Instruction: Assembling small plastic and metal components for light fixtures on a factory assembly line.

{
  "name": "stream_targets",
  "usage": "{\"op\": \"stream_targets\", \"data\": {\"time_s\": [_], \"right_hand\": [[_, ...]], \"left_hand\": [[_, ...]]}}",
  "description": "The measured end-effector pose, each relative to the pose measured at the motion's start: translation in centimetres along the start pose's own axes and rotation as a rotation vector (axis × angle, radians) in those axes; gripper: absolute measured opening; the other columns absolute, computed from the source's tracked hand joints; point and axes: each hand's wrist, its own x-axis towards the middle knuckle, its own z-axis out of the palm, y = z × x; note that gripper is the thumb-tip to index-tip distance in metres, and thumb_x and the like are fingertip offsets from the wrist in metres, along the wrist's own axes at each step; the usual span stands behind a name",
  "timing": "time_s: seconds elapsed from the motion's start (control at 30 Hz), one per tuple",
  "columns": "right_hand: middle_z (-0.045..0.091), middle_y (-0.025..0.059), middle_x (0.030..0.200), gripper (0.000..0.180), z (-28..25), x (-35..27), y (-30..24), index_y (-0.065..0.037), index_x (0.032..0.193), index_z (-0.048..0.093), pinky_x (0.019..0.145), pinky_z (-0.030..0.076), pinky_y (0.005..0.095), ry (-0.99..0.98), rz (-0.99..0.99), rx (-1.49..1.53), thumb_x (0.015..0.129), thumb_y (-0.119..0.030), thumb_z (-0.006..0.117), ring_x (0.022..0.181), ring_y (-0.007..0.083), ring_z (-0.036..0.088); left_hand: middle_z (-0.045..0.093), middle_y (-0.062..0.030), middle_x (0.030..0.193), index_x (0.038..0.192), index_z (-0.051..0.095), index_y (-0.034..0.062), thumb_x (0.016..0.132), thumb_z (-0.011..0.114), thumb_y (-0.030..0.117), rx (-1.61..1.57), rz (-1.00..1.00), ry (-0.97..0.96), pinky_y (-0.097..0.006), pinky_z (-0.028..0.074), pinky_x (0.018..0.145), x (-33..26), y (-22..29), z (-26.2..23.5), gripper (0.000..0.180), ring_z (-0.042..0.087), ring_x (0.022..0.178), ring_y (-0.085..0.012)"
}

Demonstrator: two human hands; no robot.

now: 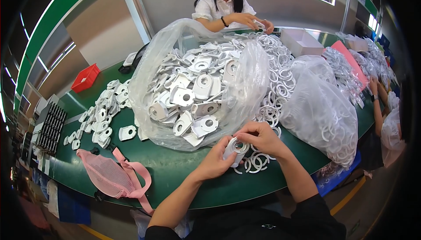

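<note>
A person's two bare hands meet over the near edge of a green bench (184, 165), seen from above. The left hand (215, 163) comes up from below, and its fingers (229, 145) are curled around a white plastic plate with a round hole (235, 149), gripping it from the left side. The right hand (258, 137) arches over from the right; its fingers (244, 132) are pressed together at the tips, pinching the top edge of the same plate, where a white ring seems to sit around the hole. The plate is held just above the bench, between both sets of fingers.

Just beneath and to the right of the fingers lies a small scatter of loose white rings (256, 163) on the bench. Directly beyond the fingers stands a large clear plastic bag (175, 56), open and heaped with more white plates. To the right of the fingers, a second clear bag (320, 108) holds more rings, and a heap of rings (280, 73) spreads between the two bags.

Well to the left of the fingers, loose plates (103, 108) lie spread on the bench, and a pink mesh pouch with a strap (112, 176) rests near the bench edge. A red tray (85, 78) sits at the far left corner.

Across the bench, another person in a white shirt (223, 7) handles a small white part with both hands. At the far right, another person's arm (377, 104) reaches onto the bench.
</note>
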Motion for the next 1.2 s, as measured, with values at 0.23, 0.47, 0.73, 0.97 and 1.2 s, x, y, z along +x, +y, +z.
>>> {"op": "stream_targets", "data": {"time_s": [0.23, 0.47, 0.73, 0.97, 1.2], "right_hand": [[0.059, 0.0075, 0.076, 0.010, 0.1, 0.0, 0.2, -0.001, 0.085, 0.063, 0.063, 0.043, 0.0265, -0.045, -0.248, -0.292, 0.083, -0.011, 0.062, 0.069, 0.0160, 0.056], [0.054, 0.0108, 0.070, 0.013, 0.7, 0.1, 0.1, 0.000, 0.078, 0.057, 0.059, 0.040, 0.0311, -0.035, -0.358, -0.422, 0.083, -0.011, 0.061, 0.065, 0.0225, 0.052], [0.058, 0.0150, 0.107, 0.031, -4.1, 7.6, -4.7, -0.005, 0.115, 0.053, 0.088, 0.040, 0.0353, 0.420, -0.738, -0.730, 0.089, -0.022, 0.055, 0.099, 0.0317, 0.054], [0.065, 0.0120, 0.080, 0.039, -14.8, 9.6, -3.3, -0.013, 0.109, 0.059, 0.086, 0.035, 0.0450, -0.053, -0.035, -1.623, 0.094, -0.041, 0.035, 0.078, 0.0282, 0.062], [0.065, 0.0074, 0.073, 0.027, -16.2, 1.3, 0.4, -0.015, 0.082, 0.067, 0.079, 0.039, 0.0432, -0.207, 0.171, -1.804, 0.086, -0.031, 0.046, 0.075, 0.0240, 0.062]], "left_hand": [[0.056, -0.0058, 0.087, 0.108, 0.049, 0.0013, 0.094, 0.047, 0.017, 0.164, 0.015, 0.084, -0.027, 0.044, 0.071, 0.2, -0.2, -0.6, 0.022, 0.053, 0.075, -0.0138], [0.051, -0.0080, 0.065, 0.089, 0.055, -0.0013, 0.094, 0.045, 0.021, 0.373, 0.147, 0.202, -0.029, 0.040, 0.060, 0.6, -0.1, -0.5, 0.025, 0.049, 0.064, -0.0133], [0.046, -0.0087, 0.064, 0.084, 0.051, -0.0023, 0.094, 0.043, 0.022, 0.364, 0.180, 0.344, -0.030, 0.036, 0.057, 0.7, -1.3, -0.5, 0.028, 0.042, 0.062, -0.0132], [0.049, -0.0107, 0.063, 0.083, 0.052, -0.0032, 0.094, 0.044, 0.023, 0.366, 0.244, 0.356, -0.031, 0.037, 0.056, 0.4, -1.5, -0.7, 0.029, 0.045, 0.060, -0.0156], [0.059, -0.0135, 0.102, 0.084, 0.058, 0.0005, 0.088, 0.051, 0.018, 0.751, 0.551, 0.490, -0.040, 0.035, 0.085, 0.9, -1.0, -0.5, 0.019, 0.050, 0.097, -0.0301]]}}
